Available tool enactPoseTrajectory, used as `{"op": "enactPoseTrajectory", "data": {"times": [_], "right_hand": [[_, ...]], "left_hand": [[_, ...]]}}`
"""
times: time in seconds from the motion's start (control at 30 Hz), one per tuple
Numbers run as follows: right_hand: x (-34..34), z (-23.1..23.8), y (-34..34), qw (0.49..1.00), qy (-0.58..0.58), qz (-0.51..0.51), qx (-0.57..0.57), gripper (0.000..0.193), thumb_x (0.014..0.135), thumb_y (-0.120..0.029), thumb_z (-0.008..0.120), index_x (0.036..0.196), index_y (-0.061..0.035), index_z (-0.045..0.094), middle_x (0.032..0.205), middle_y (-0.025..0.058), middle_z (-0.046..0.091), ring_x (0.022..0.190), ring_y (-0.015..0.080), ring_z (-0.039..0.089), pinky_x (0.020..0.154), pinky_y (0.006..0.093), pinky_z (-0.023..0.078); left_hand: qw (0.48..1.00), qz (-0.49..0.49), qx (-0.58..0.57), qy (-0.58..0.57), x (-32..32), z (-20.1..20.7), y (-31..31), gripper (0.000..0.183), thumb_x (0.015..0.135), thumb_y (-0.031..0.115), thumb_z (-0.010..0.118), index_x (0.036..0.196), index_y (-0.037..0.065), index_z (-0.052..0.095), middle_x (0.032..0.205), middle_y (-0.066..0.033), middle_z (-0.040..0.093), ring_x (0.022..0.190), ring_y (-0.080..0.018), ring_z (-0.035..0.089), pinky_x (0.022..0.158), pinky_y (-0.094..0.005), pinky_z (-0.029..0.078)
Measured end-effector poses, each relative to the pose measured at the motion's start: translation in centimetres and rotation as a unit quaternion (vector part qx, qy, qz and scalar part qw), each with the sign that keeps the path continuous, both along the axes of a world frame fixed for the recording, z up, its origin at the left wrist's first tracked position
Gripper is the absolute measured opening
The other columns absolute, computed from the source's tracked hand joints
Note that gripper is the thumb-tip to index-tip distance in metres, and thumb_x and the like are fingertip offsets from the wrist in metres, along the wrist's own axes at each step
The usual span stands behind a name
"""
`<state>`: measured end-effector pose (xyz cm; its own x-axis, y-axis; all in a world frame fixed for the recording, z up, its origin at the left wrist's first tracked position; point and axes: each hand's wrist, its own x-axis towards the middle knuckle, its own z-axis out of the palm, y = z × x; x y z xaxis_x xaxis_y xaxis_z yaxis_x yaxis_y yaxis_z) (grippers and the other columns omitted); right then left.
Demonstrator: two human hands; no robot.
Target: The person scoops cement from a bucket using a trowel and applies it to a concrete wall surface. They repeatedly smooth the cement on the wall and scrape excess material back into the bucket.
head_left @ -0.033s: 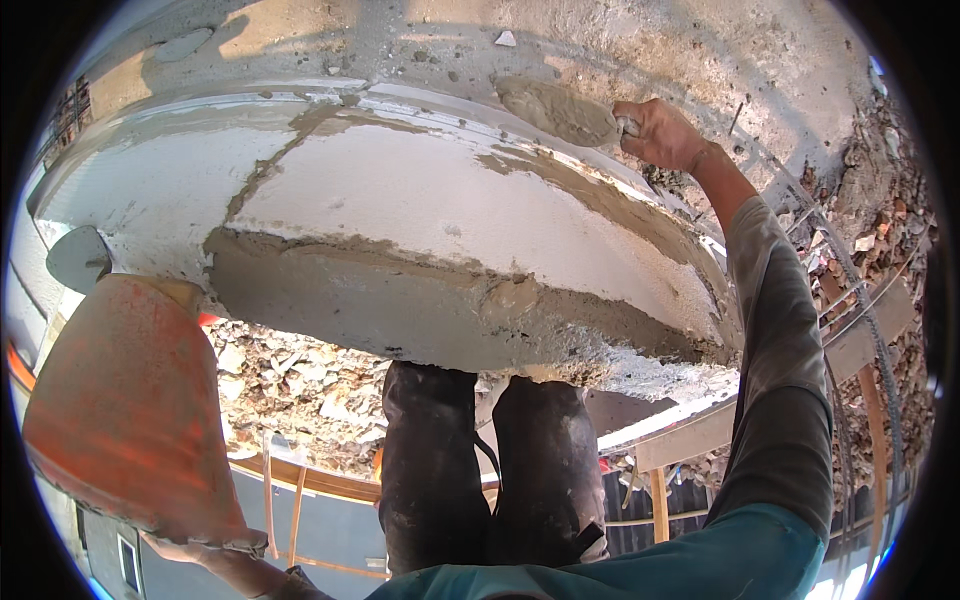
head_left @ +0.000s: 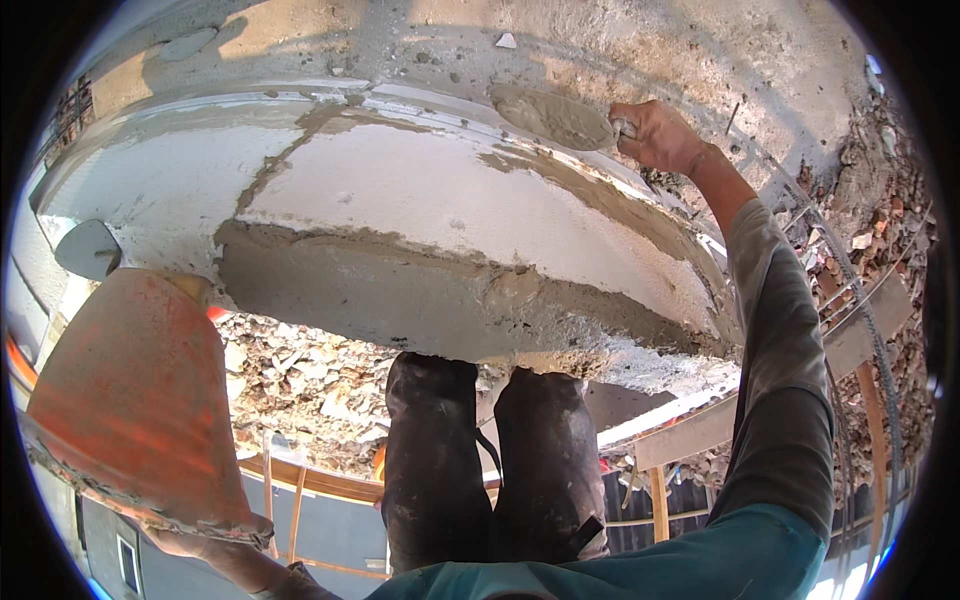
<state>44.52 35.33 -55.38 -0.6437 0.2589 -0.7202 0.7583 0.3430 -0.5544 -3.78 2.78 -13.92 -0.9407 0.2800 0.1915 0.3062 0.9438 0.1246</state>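
My right hand (head_left: 655, 136), at the upper right, is closed around the handle of a trowel (head_left: 553, 117). The trowel's rounded blade is coated with wet grey mortar and lies over the sandy surface past the white slab. At the lower left, my left hand (head_left: 185, 543) grips the crusted rim of an orange, mortar-stained, bucket-like container (head_left: 140, 390); most of its fingers are hidden. Between the hands spans a curved white slab (head_left: 390, 185) with mortar along its joint and edges. A smooth grey mortar band (head_left: 390, 295) covers its near edge.
A grey rounded blade-like piece (head_left: 88, 250) shows just beyond the container. Broken rubble (head_left: 310, 370) lies below the slab, with more debris (head_left: 890, 200) at the right. A bent steel bar (head_left: 855, 270) curves down the right side. My legs (head_left: 435, 450) stand against the slab's near edge.
The trowel in my right hand has shifted very slightly to the left. The orange container sits marginally higher in the picture, and the view has moved a little.
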Motion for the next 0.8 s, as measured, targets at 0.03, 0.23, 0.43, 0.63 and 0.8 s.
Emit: {"op": "enactPoseTrajectory", "data": {"times": [0.03,0.23,0.43,0.63,0.8], "right_hand": [[-0.4,0.7,-0.3,1.0,0.01,0.016,0.014,0.028,0.076,-0.01,0.062,0.103,-0.0032,0.056,0.073,0.0162,0.061,0.071,0.0285,0.063,0.066,0.0411,0.051],[-3.9,7.2,-3.6,0.98,-0.012,0.168,0.102,0.025,0.081,-0.001,0.05,0.106,-0.0002,0.053,0.09,0.0197,0.064,0.087,0.0333,0.065,0.075,0.0439,0.053],[-4.4,12.2,-1.2,0.984,-0.07,0.153,0.065,0.026,0.082,-0.001,0.049,0.107,-0.0031,0.055,0.09,0.0186,0.064,0.087,0.0336,0.064,0.076,0.0448,0.051],[-9.2,12.0,-2.1,0.978,-0.057,0.188,0.077,0.031,0.082,-0.003,0.052,0.112,-0.0056,0.057,0.098,0.0161,0.065,0.093,0.0325,0.063,0.078,0.043,0.052],[-8.2,11.5,-0.4,0.978,-0.01,0.164,0.129,0.033,0.082,-0.002,0.047,0.114,-0.0059,0.054,0.086,0.0171,0.065,0.085,0.0337,0.065,0.077,0.0447,0.053]], "left_hand": [[1.0,0.003,0.011,-0.009,0.1,0.1,-0.1,0.044,0.094,0.027,0.037,0.121,-0.004,0.053,0.117,-0.0176,0.055,0.094,-0.0292,0.06,0.081,-0.0411,0.051],[0.982,0.068,0.144,-0.104,0.4,-0.3,0.6,0.044,0.094,0.024,0.036,0.125,-0.004,0.048,0.118,-0.0182,0.053,0.098,-0.0313,0.058,0.082,-0.044,0.051],[0.974,0.044,0.168,-0.144,-0.2,-0.2,-0.5,0.043,0.093,0.024,0.035,0.122,-0.006,0.048,0.118,-0.0191,0.053,0.102,-0.0322,0.057,0.084,-0.0452,0.05],[0.965,0.08,0.176,-0.18,-0.3,-0.5,0.9,0.042,0.092,0.023,0.035,0.12,-0.004,0.05,0.116,-0.0182,0.054,0.101,-0.0314,0.057,0.084,-0.0446,0.05],[0.978,0.062,0.154,-0.129,-0.4,-0.3,1.2,0.039,0.09,0.023,0.04,0.115,-0.004,0.055,0.113,-0.0171,0.056,0.097,-0.0287,0.059,0.079,-0.0414,0.052]]}}
